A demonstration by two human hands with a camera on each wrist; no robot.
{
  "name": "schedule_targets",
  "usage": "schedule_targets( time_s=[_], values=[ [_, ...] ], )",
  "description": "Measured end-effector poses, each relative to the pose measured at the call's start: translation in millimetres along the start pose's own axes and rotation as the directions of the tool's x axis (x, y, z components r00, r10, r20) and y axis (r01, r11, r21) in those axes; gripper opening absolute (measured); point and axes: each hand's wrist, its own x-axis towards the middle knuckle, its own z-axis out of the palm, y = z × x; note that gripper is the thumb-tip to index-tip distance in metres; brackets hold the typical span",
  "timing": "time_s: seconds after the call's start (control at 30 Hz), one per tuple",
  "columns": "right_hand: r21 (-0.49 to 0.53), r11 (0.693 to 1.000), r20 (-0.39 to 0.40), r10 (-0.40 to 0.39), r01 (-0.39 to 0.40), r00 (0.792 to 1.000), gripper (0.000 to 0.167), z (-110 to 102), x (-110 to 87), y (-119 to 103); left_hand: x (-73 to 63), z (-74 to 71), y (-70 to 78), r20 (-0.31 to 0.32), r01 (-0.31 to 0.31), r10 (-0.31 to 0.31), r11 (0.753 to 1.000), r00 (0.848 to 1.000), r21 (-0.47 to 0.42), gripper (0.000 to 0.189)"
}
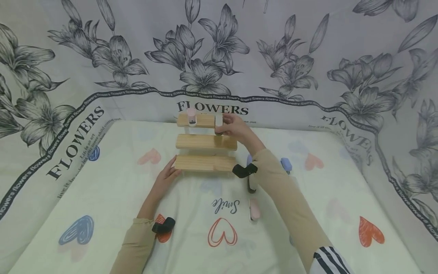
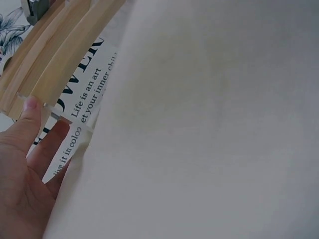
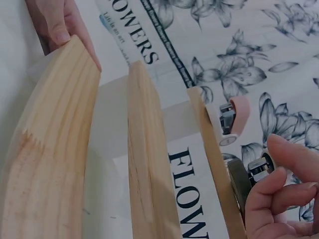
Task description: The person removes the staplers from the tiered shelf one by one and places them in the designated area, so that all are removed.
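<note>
A three-tier wooden rack (image 1: pixel 206 141) with clear side supports stands at the middle of the bed-like surface. On its top tier sits a small pink stapler (image 1: pixel 192 116), at the left. My right hand (image 1: pixel 236 128) pinches a grey-and-white stapler (image 1: pixel 218 123) at the right part of that tier; in the right wrist view the dark stapler (image 3: pixel 240 181) rests against the plank under the fingertips. My left hand (image 1: pixel 165 178) grips the left end of the lowest plank. In the left wrist view its thumb (image 2: pixel 31 107) lies on the plank edge, with fingers behind a clear support.
Right of the rack lie a purple stapler (image 1: pixel 249 159) partly behind my right sleeve, a dark-and-white stapler (image 1: pixel 251 184), another pink stapler (image 1: pixel 254 209) and a blue stapler (image 1: pixel 286 164). A flower-printed cloth (image 1: pixel 253 80) hangs behind the rack.
</note>
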Motion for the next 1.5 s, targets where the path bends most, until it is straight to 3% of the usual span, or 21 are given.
schedule_targets(
  time_s=[0.13, 0.37, 0.7, 0.97, 1.13, 1.27, 1.33, 1.5],
  values=[
    [0.044, 0.999, 0.029, -0.014, 0.013, 0.999, 0.073, -8.0, -13.2, 4.2, 2.5, -3.0, -11.6, 0.000, -0.005, 0.005, 1.000, 1.000, -0.002, 0.060],
    [0.070, 0.997, -0.001, -0.033, 0.033, 0.999, 0.071, -17.3, -40.7, 9.4, 7.3, -5.9, -29.5, -0.013, -0.032, 0.032, 0.999, 0.999, -0.004, 0.061],
    [-0.054, 0.998, 0.008, -0.014, 0.014, 1.000, 0.070, -37.5, -74.0, 15.4, 7.3, -4.1, -27.6, -0.005, -0.048, 0.048, 0.999, 0.999, -0.017, 0.061],
    [-0.185, 0.983, 0.007, 0.015, -0.013, 1.000, 0.070, -53.4, -103.6, 24.6, 7.5, -3.9, -27.8, -0.011, -0.033, 0.033, 0.999, 0.999, -0.020, 0.060],
    [-0.154, 0.988, 0.018, 0.020, -0.017, 1.000, 0.072, -63.4, -127.4, 37.7, 3.6, -3.0, -10.9, -0.008, -0.017, 0.017, 1.000, 1.000, -0.025, 0.059],
    [-0.106, 0.994, 0.025, -0.019, 0.022, 1.000, 0.071, -73.7, -147.5, 54.8, -0.3, -0.7, 3.9, -0.006, -0.007, 0.007, 1.000, 1.000, -0.020, 0.058],
    [-0.077, 0.996, 0.021, -0.047, 0.048, 0.999, 0.072, -78.1, -157.0, 64.6, 0.7, -0.7, 1.0, -0.006, -0.015, 0.015, 1.000, 1.000, -0.021, 0.058],
    [-0.009, 0.998, -0.007, -0.055, 0.055, 0.998, 0.073, -85.7, -179.3, 89.2, 6.4, -3.2, -21.8, -0.014, -0.017, 0.016, 1.000, 1.000, -0.017, 0.060]
  ],
)
